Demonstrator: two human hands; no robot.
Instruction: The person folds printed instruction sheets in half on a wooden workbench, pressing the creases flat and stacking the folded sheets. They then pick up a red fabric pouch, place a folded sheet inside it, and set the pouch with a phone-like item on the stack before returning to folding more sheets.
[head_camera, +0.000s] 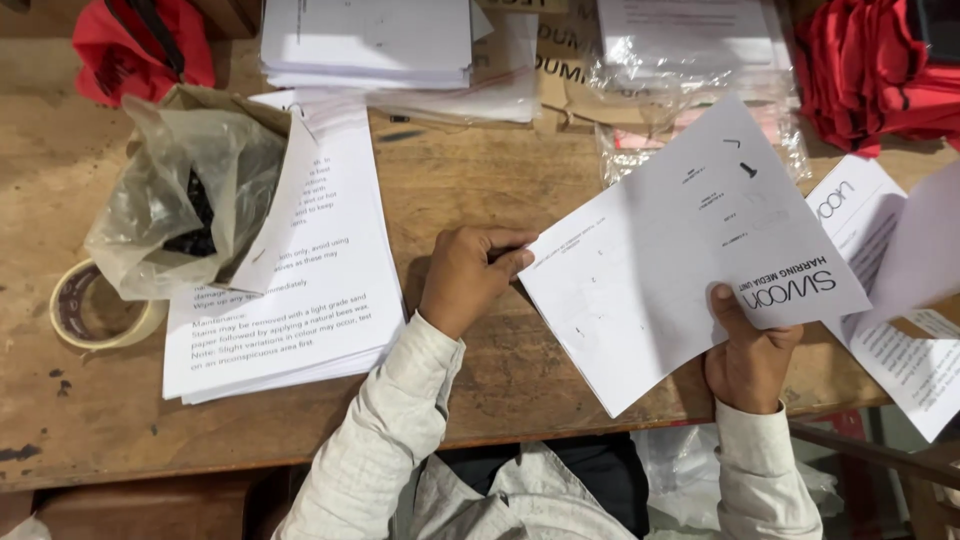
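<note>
hands: left hand, right hand grip white sheet | worn wooden table, paper stacks

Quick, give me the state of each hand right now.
Left hand: closed, pinching the left edge of the white printed sheet.
Right hand: closed, gripping the same sheet's lower right edge, thumb on top.

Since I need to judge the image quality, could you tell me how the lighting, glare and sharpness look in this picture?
Head view: warm, even light; the white sheet held by both hands, left hand and right hand, looks bright but not blown out; soft glare on the plastic bag; a faint shadow beside the left hand; mild softness towards the edges.
</note>
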